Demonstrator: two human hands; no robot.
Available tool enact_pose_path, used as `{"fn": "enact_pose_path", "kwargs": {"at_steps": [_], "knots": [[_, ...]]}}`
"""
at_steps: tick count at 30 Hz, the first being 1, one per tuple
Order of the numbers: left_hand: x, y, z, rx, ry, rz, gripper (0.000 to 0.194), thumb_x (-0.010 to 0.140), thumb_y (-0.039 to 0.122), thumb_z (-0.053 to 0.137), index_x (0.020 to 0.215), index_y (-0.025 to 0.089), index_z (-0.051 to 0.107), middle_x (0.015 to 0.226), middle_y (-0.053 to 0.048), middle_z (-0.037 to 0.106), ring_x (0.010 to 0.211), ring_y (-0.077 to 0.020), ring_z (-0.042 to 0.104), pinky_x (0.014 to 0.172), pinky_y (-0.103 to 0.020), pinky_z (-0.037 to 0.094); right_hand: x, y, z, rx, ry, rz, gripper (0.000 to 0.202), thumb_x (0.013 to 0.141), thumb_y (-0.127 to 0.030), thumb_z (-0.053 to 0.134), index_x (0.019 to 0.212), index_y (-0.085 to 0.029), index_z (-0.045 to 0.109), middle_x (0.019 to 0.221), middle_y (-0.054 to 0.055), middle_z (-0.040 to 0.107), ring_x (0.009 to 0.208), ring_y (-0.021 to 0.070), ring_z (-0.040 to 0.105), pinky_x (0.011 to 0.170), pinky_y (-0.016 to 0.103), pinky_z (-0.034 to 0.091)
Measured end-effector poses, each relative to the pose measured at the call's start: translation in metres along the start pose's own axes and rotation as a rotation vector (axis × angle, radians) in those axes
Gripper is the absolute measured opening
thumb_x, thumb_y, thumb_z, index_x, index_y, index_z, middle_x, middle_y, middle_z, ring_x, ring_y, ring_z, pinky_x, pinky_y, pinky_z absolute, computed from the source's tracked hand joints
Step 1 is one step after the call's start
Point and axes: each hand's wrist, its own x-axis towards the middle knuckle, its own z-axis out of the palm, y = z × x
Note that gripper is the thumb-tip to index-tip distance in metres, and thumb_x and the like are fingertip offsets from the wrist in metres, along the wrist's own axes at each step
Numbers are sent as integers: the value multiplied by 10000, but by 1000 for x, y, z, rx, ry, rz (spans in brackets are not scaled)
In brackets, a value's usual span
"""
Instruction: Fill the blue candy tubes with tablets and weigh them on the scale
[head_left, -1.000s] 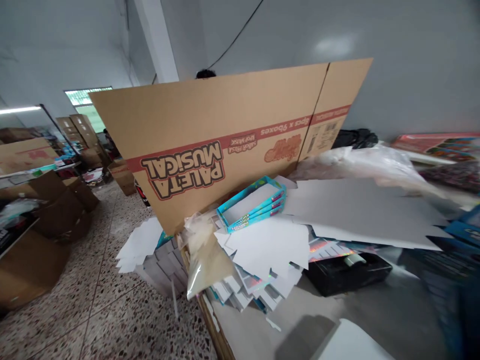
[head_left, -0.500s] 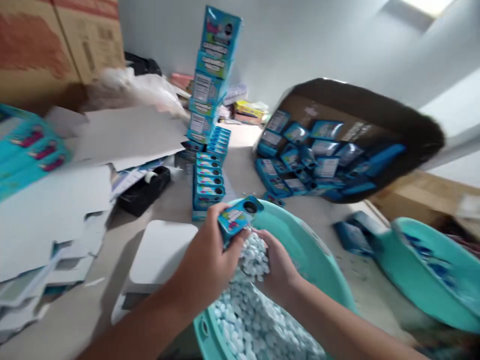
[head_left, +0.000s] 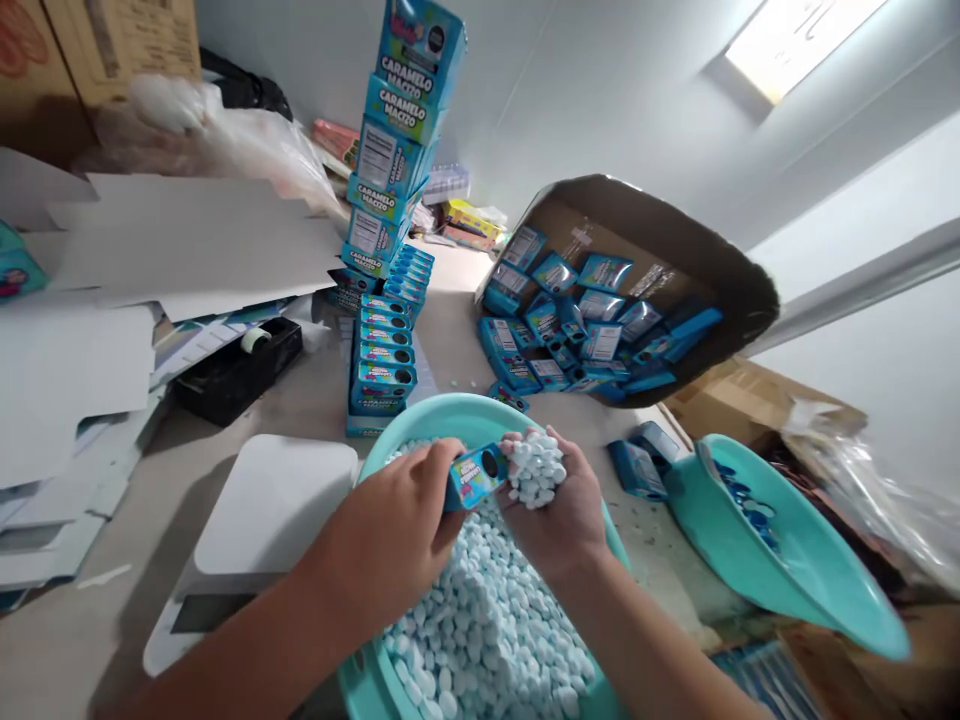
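My left hand grips a small blue candy box between thumb and fingers, tilted toward the right. Beside it, my right hand is cupped palm up around a heap of pale candies, close to the end of the box. Both hands are over a turquoise tub holding a large mass of the same pale candies. Behind the tub, a row of small blue boxes stands in a display tray.
A tall stack of blue packs rises behind the row. Left are a white scale, a black tape dispenser and white card sheets. Right are a carton with blue packs and a second turquoise tub.
The view has shifted. My right hand has turned its palm up, with the candies now in plain sight beside the box. My left hand still grips the box, now lower over the tub.
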Motion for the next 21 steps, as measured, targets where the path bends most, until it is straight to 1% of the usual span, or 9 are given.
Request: {"fn": "enact_pose_path", "kwargs": {"at_steps": [3, 4, 6, 9, 12, 16, 21], "knots": [[1, 3, -1, 113, -200, 42, 449, 928, 134, 545, 1364, 156, 438, 1230, -165, 684, 1110, -314, 686, 900, -478, 613, -3, -5, -1, 105, 20, 19, 96, 792, -244, 676, 780, -196, 594, 700, -5, 657, 652, 123, 677, 537, 173, 569], [1, 4, -1, 134, -249, 59, 465, 923, 126, 540, 1377, 150, 439, 1244, -170, 677, 1114, -316, 683, 903, -486, 613, -4, -6, 0, 123, 13, 23, 108, 784, -250, 687, 772, -196, 594, 699, -9, 651, 654, 119, 675, 544, 173, 569], [2, 5, 0, 151, -310, 90, 468, 921, 122, 532, 1381, 151, 453, 1264, -173, 666, 1101, -317, 685, 891, -494, 617, -8, -9, 2, 136, -16, 28, 140, 751, -253, 725, 749, -196, 597, 705, -16, 650, 658, 112, 672, 560, 175, 570], [2, 5, 1, 146, -347, 110, 414, 936, 135, 522, 1348, 158, 490, 1270, -172, 660, 1088, -311, 687, 877, -490, 620, -11, -11, 3, 107, -81, 8, 208, 702, -266, 805, 728, -195, 611, 717, -25, 658, 681, 108, 675, 606, 181, 582], [3, 7, 0, 149, -367, 99, 388, 944, 141, 519, 1331, 151, 502, 1261, -175, 660, 1095, -315, 685, 874, -493, 619, -13, -9, 3, 32, -136, -57, 250, 673, -290, 856, 706, -193, 628, 717, -31, 658, 707, 113, 681, 621, 185, 583], [4, 8, -3, 145, -373, 81, 385, 952, 153, 520, 1336, 144, 499, 1263, -178, 657, 1100, -323, 684, 864, -498, 619, -13, -6, 3, -38, -153, -119, 287, 630, -330, 886, 651, -190, 636, 700, -34, 650, 698, 118, 665, 621, 208, 578], [3, 8, -4, 148, -378, 83, 386, 971, 150, 500, 1356, 141, 484, 1260, -173, 656, 1104, -313, 679, 885, -490, 613, -11, -7, 0, -86, -159, -112, 276, 694, -359, 845, 657, -199, 622, 700, -37, 644, 722, 120, 658, 639, 224, 561]]}}
